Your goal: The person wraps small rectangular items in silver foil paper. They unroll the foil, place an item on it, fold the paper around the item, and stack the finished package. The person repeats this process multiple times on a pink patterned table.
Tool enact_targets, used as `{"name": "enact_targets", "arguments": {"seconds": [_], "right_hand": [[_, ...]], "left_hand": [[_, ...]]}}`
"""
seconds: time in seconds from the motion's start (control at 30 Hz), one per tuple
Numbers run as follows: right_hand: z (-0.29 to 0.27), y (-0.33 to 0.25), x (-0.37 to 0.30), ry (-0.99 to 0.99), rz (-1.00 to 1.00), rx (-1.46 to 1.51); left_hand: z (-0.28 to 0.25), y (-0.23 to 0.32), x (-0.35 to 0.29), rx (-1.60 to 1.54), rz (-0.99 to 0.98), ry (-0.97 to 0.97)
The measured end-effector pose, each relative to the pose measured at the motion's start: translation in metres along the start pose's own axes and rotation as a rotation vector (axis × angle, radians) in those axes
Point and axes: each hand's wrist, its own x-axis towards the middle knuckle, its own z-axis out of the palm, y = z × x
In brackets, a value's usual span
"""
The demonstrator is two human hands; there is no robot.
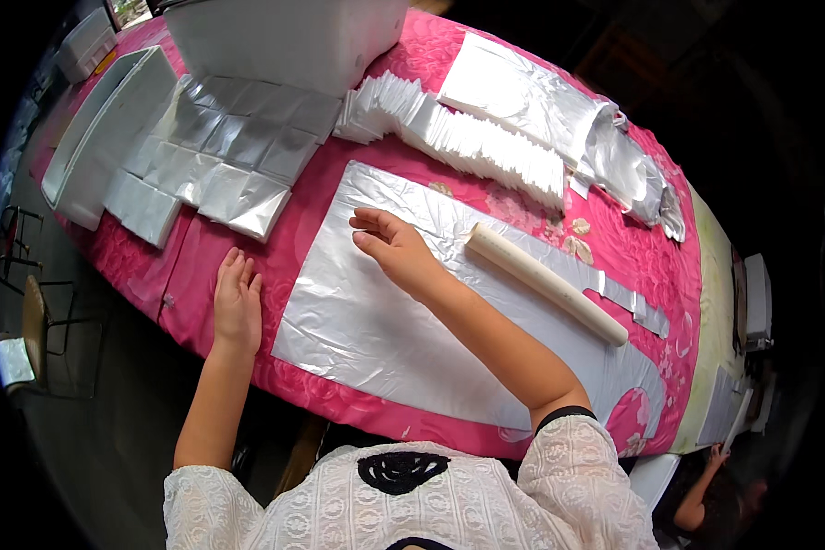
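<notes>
A large sheet of silver foil lies flat on the pink tablecloth in front of me. My right hand rests on the foil near its upper left part, fingers spread, holding nothing. My left hand lies flat on the cloth just left of the foil's edge, fingers apart and empty. A cream cardboard tube lies diagonally on the foil to the right of my right hand.
Folded foil squares are laid in rows at the upper left, beside a white tray. A white tub stands at the back. A row of white folded papers and crumpled foil lie beyond. Another person's hand shows at lower right.
</notes>
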Motion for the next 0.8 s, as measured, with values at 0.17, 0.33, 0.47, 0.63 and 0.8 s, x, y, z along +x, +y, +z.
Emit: {"name": "enact_targets", "arguments": {"seconds": [0.17,0.33,0.47,0.63,0.8], "right_hand": [[-0.136,-0.001,-0.045,0.604,-0.204,-0.168],[-0.267,0.019,-0.040,1.072,-0.056,-0.344],[-0.281,0.004,-0.010,1.087,0.221,-0.565],[-0.293,0.012,0.020,0.948,0.404,-0.716],[-0.322,0.039,0.028,0.899,0.244,-0.573]], "left_hand": [[0.014,-0.015,-0.050,0.285,0.132,-0.165],[0.037,-0.039,-0.075,0.370,0.131,-0.328],[0.059,-0.055,-0.088,0.414,0.112,-0.430],[0.080,-0.062,-0.098,0.445,0.159,-0.498],[0.077,-0.065,-0.098,0.495,0.140,-0.505]]}}
